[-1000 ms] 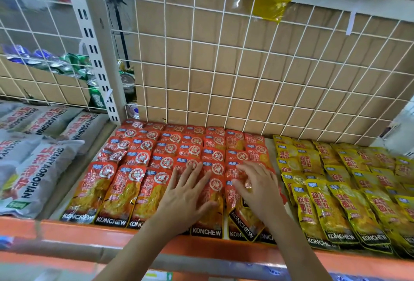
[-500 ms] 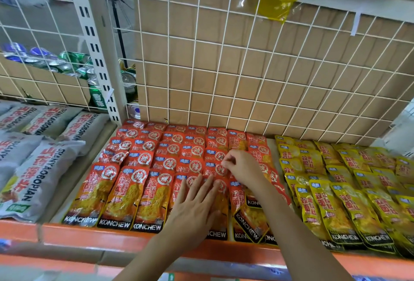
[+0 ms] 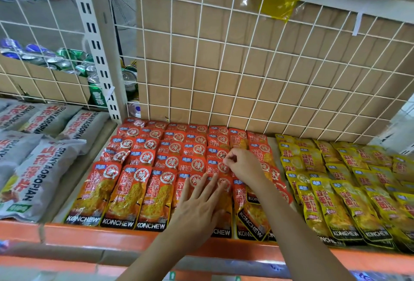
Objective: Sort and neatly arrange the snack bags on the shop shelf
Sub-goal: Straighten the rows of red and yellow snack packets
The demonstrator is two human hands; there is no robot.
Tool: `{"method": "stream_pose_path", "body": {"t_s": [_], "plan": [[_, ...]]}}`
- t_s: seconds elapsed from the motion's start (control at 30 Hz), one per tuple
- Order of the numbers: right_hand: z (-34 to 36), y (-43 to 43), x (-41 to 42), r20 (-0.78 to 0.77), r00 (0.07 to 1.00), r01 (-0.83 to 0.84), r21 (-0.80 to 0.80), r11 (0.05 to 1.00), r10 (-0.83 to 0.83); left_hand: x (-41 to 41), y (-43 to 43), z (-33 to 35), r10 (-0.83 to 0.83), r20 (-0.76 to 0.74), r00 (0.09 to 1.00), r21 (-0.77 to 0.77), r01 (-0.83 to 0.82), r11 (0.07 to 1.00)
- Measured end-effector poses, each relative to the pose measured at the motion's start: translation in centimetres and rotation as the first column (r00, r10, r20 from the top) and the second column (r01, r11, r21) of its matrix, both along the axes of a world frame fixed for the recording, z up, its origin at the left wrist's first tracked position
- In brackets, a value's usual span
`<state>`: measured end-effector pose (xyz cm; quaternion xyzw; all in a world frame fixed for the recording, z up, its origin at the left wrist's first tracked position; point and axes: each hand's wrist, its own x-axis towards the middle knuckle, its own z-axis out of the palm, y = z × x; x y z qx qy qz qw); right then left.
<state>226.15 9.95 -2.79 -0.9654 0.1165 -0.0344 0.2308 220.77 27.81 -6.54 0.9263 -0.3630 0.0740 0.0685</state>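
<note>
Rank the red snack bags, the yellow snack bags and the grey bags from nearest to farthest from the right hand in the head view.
1. Red snack bags: directly under the right hand, which pinches one.
2. Yellow snack bags: just to its right, on the same shelf.
3. Grey bags: far left, beyond the whole red block.
</note>
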Motion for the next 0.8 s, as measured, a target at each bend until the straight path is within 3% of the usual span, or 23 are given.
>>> {"method": "stream_pose_path", "body": {"t_s": [0.2,0.33,0.47,0.8], "plan": [[0.5,-0.3,-0.9,0.149,0.988,0.016,0.091,0.996,-0.029,0.0,0.0,0.4,-0.007,-0.066,0.998,0.003,0.007,1.000],[0.7,-1.4,-1.8,0.230,0.969,0.063,0.126,0.990,-0.090,0.4,0.2,1.5,-0.015,-0.168,0.986,-0.108,-0.004,0.994],[0.6,-2.3,-1.7,0.162,0.986,0.028,0.065,0.997,-0.038,1.6,-0.4,2.8,-0.032,-0.195,0.980,-0.215,-0.010,0.977],[1.2,-2.2,2.4,0.000,0.996,-0.087,-0.059,0.995,0.087,5.0,-3.4,2.7,0.072,-0.222,0.972,0.002,-0.073,0.997]]}}
